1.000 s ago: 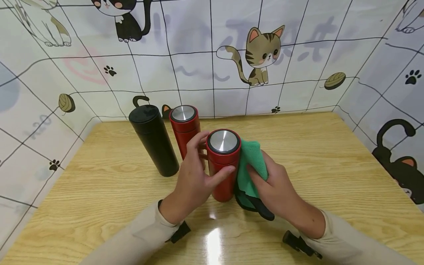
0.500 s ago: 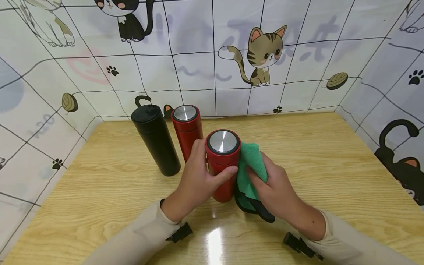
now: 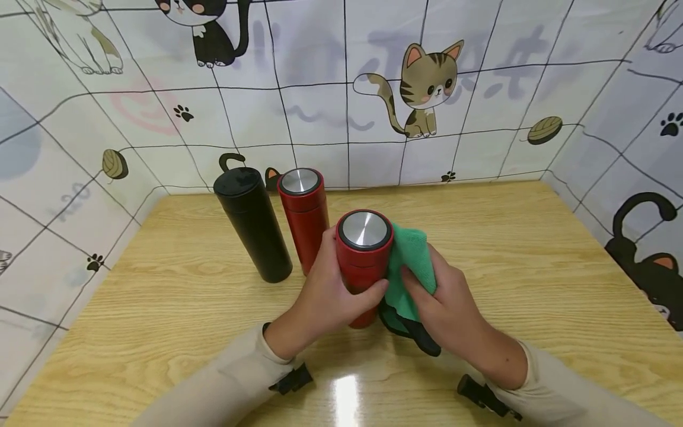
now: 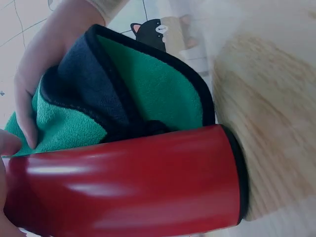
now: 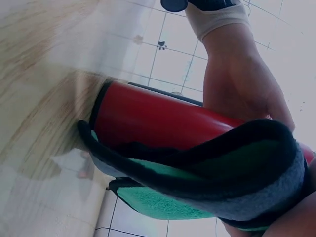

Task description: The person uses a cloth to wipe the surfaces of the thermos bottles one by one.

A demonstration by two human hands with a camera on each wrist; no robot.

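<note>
head view: the front red flask (image 3: 364, 264) stands upright, or nearly so, on the surface (image 3: 507, 255), between the left hand (image 3: 331, 290) and the green cloth (image 3: 412, 249); the back red flask (image 3: 304, 219) and black flask (image 3: 253, 225) stand beyond, to its left.
front red flask, handling: probably stiff metal of moderate weight, more if filled, which cannot be told; the glossy wall may slip under dry fingers, and a scratch seems likelier than a break.
front red flask, hold: best taken round the body below the cap seam, lest the cap twist; the tall, narrow form calls for steadying against a sideways push.
green cloth, handling: light, limp and soft, to judge by its pile; a bunched pinch should suffice, though the loose edge may fold.
left hand: clamped round the front red flask, thumb across the front, the other fingers largely hidden.
right hand (image 3: 450, 302): pinching the green cloth at the flask's right side; fingers partly hidden.
front red flask, look: glossy red cylinder; silver disc in a dark ring on top; dark band at the base.
green cloth, look: green and dark grey, black-edged, folded, touching the flask.
</note>
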